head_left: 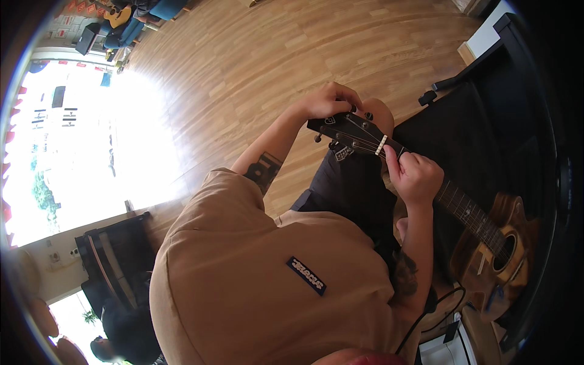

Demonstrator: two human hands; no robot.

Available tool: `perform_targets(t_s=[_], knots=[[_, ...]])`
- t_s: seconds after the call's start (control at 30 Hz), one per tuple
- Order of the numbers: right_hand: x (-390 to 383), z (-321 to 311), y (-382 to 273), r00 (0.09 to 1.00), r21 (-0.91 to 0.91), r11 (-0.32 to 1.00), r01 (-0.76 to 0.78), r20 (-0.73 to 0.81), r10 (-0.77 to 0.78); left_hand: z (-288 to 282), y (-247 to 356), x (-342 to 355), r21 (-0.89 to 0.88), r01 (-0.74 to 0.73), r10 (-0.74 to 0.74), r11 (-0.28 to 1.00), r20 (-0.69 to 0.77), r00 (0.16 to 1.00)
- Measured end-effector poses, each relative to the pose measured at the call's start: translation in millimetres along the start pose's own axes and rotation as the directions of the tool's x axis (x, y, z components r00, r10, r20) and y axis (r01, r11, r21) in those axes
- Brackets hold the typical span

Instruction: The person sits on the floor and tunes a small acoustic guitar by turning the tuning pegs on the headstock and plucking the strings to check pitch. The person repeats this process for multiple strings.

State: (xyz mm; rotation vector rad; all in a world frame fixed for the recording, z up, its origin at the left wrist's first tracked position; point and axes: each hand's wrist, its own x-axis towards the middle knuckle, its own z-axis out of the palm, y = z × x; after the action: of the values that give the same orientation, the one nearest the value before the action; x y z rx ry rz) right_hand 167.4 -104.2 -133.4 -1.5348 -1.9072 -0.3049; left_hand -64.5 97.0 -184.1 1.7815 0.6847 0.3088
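Note:
An acoustic guitar [466, 213] lies slanting across the right side, its brown body low at the right and its black headstock [347, 132] up near the middle. My left hand [331, 100] is at the headstock's far edge, its fingers closed around a tuning peg, which they partly hide. Just below the white nut [381, 145], my right hand [417, 176] is closed over the neck, with its thumb stretched along toward the nut. Some of the right fingertips are hidden. Several strings run over the headstock to the pegs.
My dark-clad leg [347, 182] is under the headstock. Black furniture [486, 121] stands along the right. A black cable [447, 296] hangs at the lower right. Wood flooring [274, 55] stretches ahead. Far left, a person with another guitar [118, 16] sits near a bright window [79, 140].

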Motion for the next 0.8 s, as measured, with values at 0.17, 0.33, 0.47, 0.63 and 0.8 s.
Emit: perform_targets(t_s=[0.17, 0.33, 0.47, 0.63, 0.8], knots=[[1, 2, -1, 0.999, 0.028, 0.999, -0.021, -0.025, 0.022, -2, -1, 5, 0.03, -0.111, 0.109, 0.993, 0.04, 0.993], [-5, 5, 1, 0.998, -0.03, 0.998, -0.057, 0.036, 0.058, -1, -24, 8, -0.022, -0.178, 0.177, 0.984, -0.015, 0.984], [-6, 4, -1, 0.998, -0.027, 0.998, -0.054, 0.038, 0.055, 4, -1, 0, 0.026, -0.074, 0.075, 0.997, -0.046, 0.996], [-2, 3, -2, 0.999, -0.017, 0.999, -0.035, 0.027, 0.035, 0, -1, 2, 0.05, -0.064, 0.063, 0.997, 0.011, 0.998], [0, 2, -2, 0.995, -0.012, 0.997, -0.072, 0.069, 0.073, -3, -15, 2, 0.054, -0.156, 0.156, 0.986, 0.004, 0.988]])
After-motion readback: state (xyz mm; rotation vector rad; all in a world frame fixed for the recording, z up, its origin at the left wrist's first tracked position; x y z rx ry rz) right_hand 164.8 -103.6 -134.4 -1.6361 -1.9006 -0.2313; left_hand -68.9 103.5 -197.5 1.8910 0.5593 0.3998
